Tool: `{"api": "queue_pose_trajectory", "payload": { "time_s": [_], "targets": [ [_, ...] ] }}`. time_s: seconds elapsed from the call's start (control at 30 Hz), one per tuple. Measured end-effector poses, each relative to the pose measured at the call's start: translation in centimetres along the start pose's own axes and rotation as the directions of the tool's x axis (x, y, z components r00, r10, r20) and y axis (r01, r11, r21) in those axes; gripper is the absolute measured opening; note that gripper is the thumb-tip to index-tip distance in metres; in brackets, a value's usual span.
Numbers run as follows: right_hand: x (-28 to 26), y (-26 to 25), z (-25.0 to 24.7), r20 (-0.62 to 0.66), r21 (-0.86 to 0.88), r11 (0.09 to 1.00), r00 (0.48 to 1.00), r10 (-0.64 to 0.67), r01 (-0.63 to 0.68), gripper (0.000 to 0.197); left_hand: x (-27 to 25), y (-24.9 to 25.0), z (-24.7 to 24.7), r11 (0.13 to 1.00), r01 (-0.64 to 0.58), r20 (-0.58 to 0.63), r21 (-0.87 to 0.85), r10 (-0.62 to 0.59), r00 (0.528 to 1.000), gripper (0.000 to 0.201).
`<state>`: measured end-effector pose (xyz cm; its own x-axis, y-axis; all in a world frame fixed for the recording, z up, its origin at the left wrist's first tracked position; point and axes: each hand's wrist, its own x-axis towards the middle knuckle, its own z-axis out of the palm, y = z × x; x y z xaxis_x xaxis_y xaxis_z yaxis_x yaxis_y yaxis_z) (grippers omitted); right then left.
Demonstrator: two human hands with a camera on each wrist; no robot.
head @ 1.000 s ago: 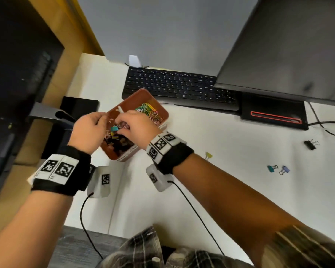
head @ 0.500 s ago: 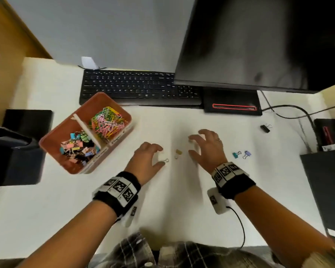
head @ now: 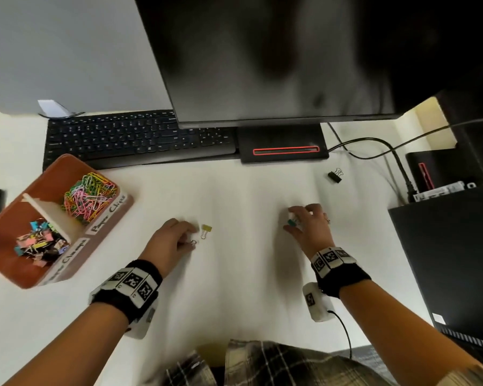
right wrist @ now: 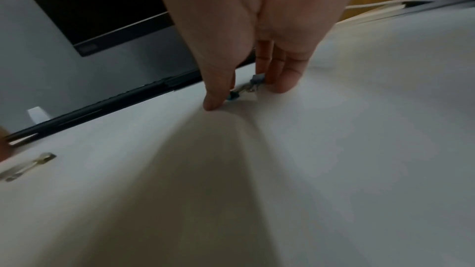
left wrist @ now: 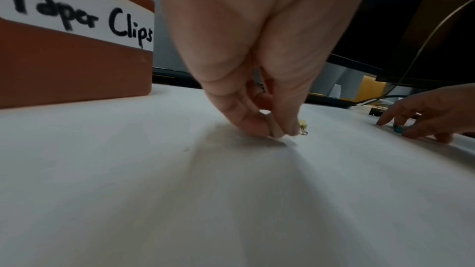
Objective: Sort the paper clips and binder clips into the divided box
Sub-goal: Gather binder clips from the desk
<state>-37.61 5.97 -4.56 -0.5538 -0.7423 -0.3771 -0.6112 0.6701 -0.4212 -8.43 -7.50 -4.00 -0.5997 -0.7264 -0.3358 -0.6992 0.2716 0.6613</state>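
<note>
The brown divided box (head: 10, 270) stands at the left of the desk, with coloured paper clips (head: 89, 195) in its far half and binder clips (head: 39, 243) in its near half. My left hand (head: 188, 240) pinches a small white binder clip (left wrist: 276, 132) between thumb and finger, low on the desk. A yellow binder clip (head: 206, 229) lies just right of it. My right hand (head: 289, 220) is down on the desk, thumb against a teal binder clip (right wrist: 233, 95) and fingers against a lavender one (right wrist: 257, 79). A black binder clip (head: 334, 176) lies farther back right.
A black keyboard (head: 137, 137) and a monitor (head: 276, 59) on its base (head: 283, 146) run along the back. Cables (head: 374, 146) and black equipment (head: 457, 246) fill the right side. The box's near wall carries a "Paper Clips" label (left wrist: 77, 15).
Both hands left the box and came down onto the desk. The left closed on the white clip; the right slid right onto the teal and lavender clips.
</note>
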Motion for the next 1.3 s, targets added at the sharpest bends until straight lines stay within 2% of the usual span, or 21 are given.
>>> {"api": "queue_pose_trajectory", "payload": {
  "time_s": [0.1,0.17,0.37,0.57,0.63,0.7,0.83,0.93,1.07,1.2,1.3],
  "targets": [
    [0.6,-0.1,0.2,0.017,0.126,0.989,0.996,-0.084,0.081,0.025,1.0,1.8,0.4,0.996,-0.043,0.086,-0.076,0.050,0.995,0.051],
    [1.0,0.0,-0.1,0.053,0.125,0.986,0.991,-0.120,0.113,0.015,1.9,2.4,1.1,0.999,-0.025,0.129,-0.020,0.028,0.991,0.053],
    [1.3,0.9,-0.9,0.119,0.106,0.974,0.970,-0.212,0.200,0.012,3.5,3.4,2.1,0.992,0.021,0.034,0.123,-0.025,0.999,0.024],
    [1.2,2.3,-1.6,0.120,0.096,0.960,0.955,-0.272,0.262,0.008,3.6,3.3,2.7,0.975,0.079,0.014,0.206,-0.083,0.996,0.010],
    [1.5,3.1,-2.1,0.070,0.135,0.952,0.956,-0.285,0.274,0.009,3.6,3.4,2.8,0.977,0.112,-0.002,0.184,-0.113,0.994,0.009],
    [2.2,3.8,-3.2,-0.035,0.172,0.946,0.961,-0.273,0.275,0.012,3.6,3.6,2.8,0.977,0.146,-0.024,0.153,-0.144,0.989,0.010],
    [4.5,4.3,-7.4,-0.248,0.244,0.939,0.952,-0.181,0.243,0.022,3.6,3.9,2.6,0.980,0.190,-0.091,0.058,-0.184,0.979,0.020],
    [6.5,4.7,-9.8,-0.297,0.242,0.953,0.949,-0.104,0.180,0.038,3.5,4.3,2.2,0.976,0.212,-0.113,0.037,-0.207,0.972,0.017],
    [9.0,5.1,-10.0,-0.163,0.183,0.981,0.986,-0.038,0.068,0.047,2.9,4.6,1.6,0.973,0.228,-0.141,0.032,-0.221,0.965,0.011],
    [9.9,4.8,-9.1,-0.056,-0.032,0.999,0.998,-0.033,0.032,0.033,1.8,4.7,0.7,0.976,0.215,-0.151,0.017,-0.210,0.966,0.009],
    [9.0,2.4,-7.8,0.011,-0.079,0.992,0.995,-0.101,0.101,0.020,0.2,4.4,-0.6,0.979,0.206,-0.181,0.002,-0.202,0.962,0.010]
  ]
}}
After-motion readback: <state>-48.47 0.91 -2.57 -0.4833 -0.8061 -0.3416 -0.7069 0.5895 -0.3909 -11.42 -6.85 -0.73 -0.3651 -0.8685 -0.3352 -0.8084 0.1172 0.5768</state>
